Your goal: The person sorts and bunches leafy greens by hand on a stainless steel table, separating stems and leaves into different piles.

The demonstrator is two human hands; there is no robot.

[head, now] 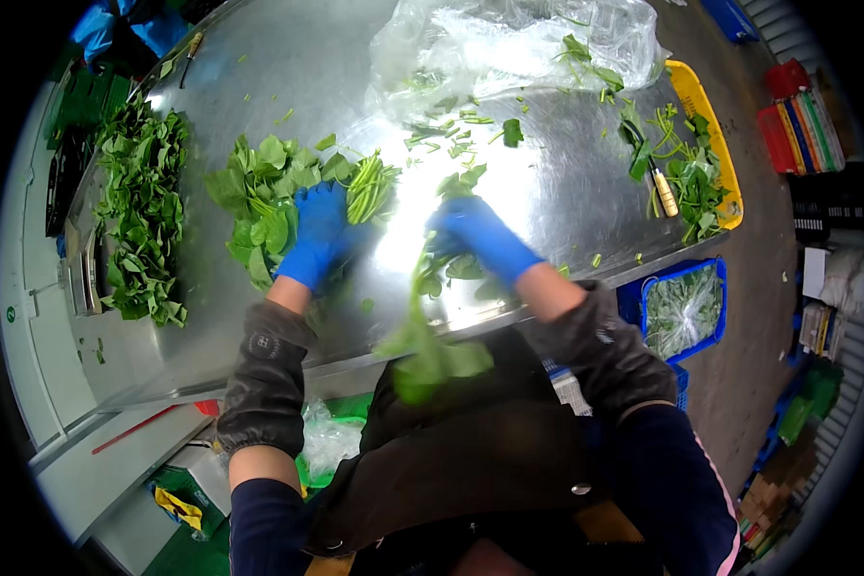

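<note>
My left hand (320, 227), in a blue glove, grips a bunch of leafy greens (266, 176) on the steel table. The bunch's cut stems (371, 187) point right, past my fingers. In my right hand (479, 234), also gloved in blue, are more leafy stems (419, 288). Their leaves (432, 363) hang over the near table edge before my dark apron and look blurred. My right fingers are partly hidden by glare and motion. Several short cut stem pieces (461, 137) lie beyond my hands.
Stacked greens (144, 216) line the table's left side. Clear plastic sheeting (518, 50) covers the far part. At right, a curved knife with a wooden handle (664, 193) lies near a yellow crate (731, 180) and loose greens. A blue crate (721, 309) stands below the edge.
</note>
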